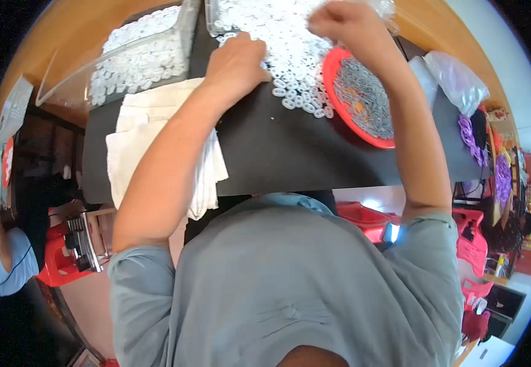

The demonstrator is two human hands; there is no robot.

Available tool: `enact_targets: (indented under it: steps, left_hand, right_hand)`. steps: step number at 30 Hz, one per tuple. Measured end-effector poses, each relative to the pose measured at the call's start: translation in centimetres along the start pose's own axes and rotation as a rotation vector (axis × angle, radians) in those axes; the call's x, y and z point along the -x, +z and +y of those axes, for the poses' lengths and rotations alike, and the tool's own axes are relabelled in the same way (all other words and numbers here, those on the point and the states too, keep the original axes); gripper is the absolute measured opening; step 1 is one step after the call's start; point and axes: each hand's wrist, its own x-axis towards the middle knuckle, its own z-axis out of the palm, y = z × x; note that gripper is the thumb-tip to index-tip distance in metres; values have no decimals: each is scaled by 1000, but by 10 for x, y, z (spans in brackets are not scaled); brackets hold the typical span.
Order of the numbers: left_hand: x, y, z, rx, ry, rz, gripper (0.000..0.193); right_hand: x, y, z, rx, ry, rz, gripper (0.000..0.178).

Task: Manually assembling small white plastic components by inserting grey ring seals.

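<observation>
Small white oval plastic rings spread in a loose pile over the far middle of the dark table. My left hand rests at the left edge of this pile, its fingers curled down and closed; whatever is under the fingertips is hidden. Above the pile's right side my right hand is raised, fingers bent together and slightly blurred. Whether it holds a small piece cannot be made out. Below my right forearm stands a red bowl full of thin grey metal pins or screws, with a little orange among them.
A clear bin of white pieces stands at the far left. Folded cream cloths lie under my left forearm. Clear plastic bags and a purple cord are at the right. A person in light blue is off to the left.
</observation>
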Motion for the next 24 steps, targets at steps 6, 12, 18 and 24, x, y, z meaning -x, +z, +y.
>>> enact_targets:
  steps: [6, 12, 18, 24]
  left_hand:
    - [-4, 10, -4, 67, 28, -33, 22]
    - [-7, 2, 11, 131, -2, -97, 18]
    - [-7, -3, 5, 219, -32, -170, 20]
    - [-7, -7, 7, 369, -54, -292, 16]
  right_hand:
    - [106, -5, 61, 361, 282, -22, 23]
    - [120, 6, 75, 515, 152, 93, 11]
    - [115, -8, 75, 313, 190, 212, 10]
    - [117, -8, 72, 71, 332, 199, 7]
